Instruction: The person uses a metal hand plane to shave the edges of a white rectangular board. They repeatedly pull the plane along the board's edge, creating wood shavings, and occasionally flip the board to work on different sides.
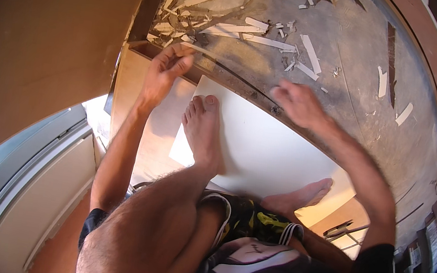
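My left hand (167,72) is at the left end of a board's long edge, its fingers curled in a pinch at a thin strip (207,53). Pale at the hand, the strip turns dark as it runs down to the right along the edge. Beyond the strip's right part is my right hand (299,104), its fingers bent and smeared by motion, so what they hold, if anything, is unclear. Under my feet lies a white panel (262,142), with my left foot (203,129) flat on it and my right foot (299,197) at its right side.
Torn white strips (264,40) and dark scraps litter the worn grey surface (356,99) ahead. A large brown board (48,48) stands at the left, above a white door or window frame (41,185). Pliers or a similar tool (338,229) lie at the lower right.
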`<action>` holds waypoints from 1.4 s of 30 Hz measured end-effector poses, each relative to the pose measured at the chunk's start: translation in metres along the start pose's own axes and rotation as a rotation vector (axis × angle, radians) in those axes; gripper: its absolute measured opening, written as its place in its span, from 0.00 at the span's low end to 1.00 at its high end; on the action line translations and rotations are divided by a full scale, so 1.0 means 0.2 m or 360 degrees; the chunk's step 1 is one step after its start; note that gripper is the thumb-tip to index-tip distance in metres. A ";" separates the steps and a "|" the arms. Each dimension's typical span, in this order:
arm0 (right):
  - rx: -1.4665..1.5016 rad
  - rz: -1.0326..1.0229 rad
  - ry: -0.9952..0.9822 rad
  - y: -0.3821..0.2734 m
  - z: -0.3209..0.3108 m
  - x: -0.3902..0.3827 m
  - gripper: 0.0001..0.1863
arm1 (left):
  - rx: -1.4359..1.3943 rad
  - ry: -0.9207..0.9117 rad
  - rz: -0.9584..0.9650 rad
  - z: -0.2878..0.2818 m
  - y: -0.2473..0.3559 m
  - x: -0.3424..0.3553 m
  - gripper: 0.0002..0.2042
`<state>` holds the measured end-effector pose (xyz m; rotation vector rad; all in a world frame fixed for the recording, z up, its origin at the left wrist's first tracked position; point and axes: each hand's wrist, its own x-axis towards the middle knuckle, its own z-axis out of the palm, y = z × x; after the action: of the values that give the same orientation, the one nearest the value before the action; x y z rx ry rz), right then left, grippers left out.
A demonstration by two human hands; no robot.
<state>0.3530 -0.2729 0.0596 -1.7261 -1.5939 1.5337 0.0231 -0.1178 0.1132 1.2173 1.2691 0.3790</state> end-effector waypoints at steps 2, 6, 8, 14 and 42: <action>0.0116 -0.0114 -0.0075 0.06 0.20 0.16 0.29 | 0.0000 -0.0118 -0.0005 0.05 0.00 -0.07 0.29; 0.0578 -0.0246 -0.0059 0.03 0.44 0.38 0.30 | -0.0066 -0.0051 -0.0193 0.06 -0.05 -0.16 0.35; 0.0698 -0.0241 -0.0239 0.03 0.48 0.45 0.30 | -0.0110 0.0026 -0.0291 0.10 -0.06 -0.20 0.31; 0.0638 -0.0482 -0.0439 -0.01 0.48 0.61 0.29 | -0.0210 0.0241 -0.0168 0.16 -0.15 -0.25 0.24; 0.0843 -0.0382 -0.0482 0.07 0.58 0.66 0.32 | 0.0012 0.0291 -0.0289 0.24 -0.14 -0.16 0.25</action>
<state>0.2345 -0.2115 -0.0554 -1.0228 -1.2937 1.9320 0.0433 -0.1755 0.0981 1.0819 1.5269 0.3586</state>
